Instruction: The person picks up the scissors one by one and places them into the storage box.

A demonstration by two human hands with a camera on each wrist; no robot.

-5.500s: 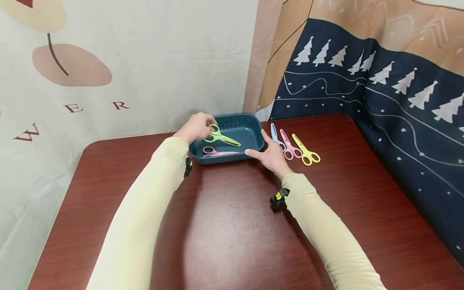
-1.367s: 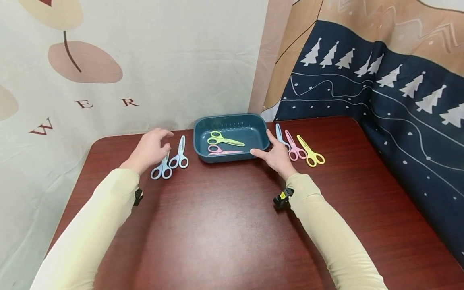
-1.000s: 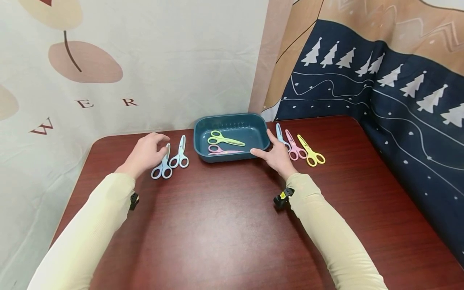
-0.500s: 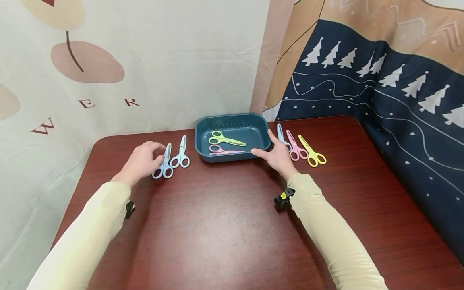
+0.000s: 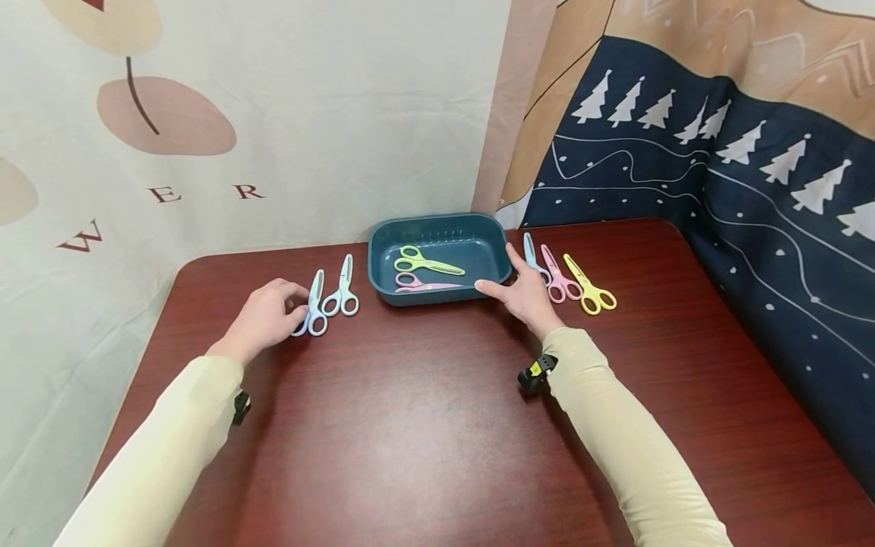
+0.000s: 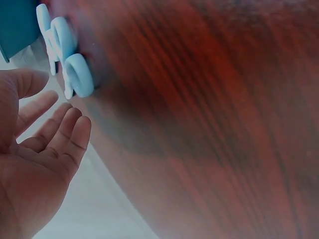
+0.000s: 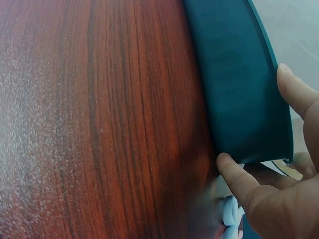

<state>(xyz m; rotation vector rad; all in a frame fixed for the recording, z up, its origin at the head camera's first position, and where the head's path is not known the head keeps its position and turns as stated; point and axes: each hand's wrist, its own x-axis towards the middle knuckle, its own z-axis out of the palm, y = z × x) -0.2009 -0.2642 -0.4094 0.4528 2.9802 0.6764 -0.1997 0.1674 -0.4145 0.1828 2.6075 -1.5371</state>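
Observation:
My left hand (image 5: 263, 315) is beside the outer blue scissors (image 5: 316, 292), its fingertips at the left handle loop and partly covering it. In the left wrist view its fingers (image 6: 65, 132) are loosely bent, with nothing in the palm. A second, paler blue pair of scissors (image 5: 347, 277) lies just right of these. My right hand (image 5: 526, 298) holds the near right corner of a teal tray (image 5: 427, 298), thumb on the front rim, a finger along the side. Inside the tray lie green scissors (image 5: 429, 264) above pink-and-purple scissors (image 5: 427, 288).
Right of the tray, blue scissors (image 5: 532, 251), pink scissors (image 5: 560, 281) and yellow scissors (image 5: 589, 289) lie in a row on the brown table (image 5: 383, 425). A pale cloth (image 5: 307, 152) hangs behind, and a navy tree-patterned cloth (image 5: 745, 197) borders the right side.
My left hand let go of the green scissors in the tray, moved left, then slid down from the blue scissors' blades to their handles. My right hand stayed on the tray.

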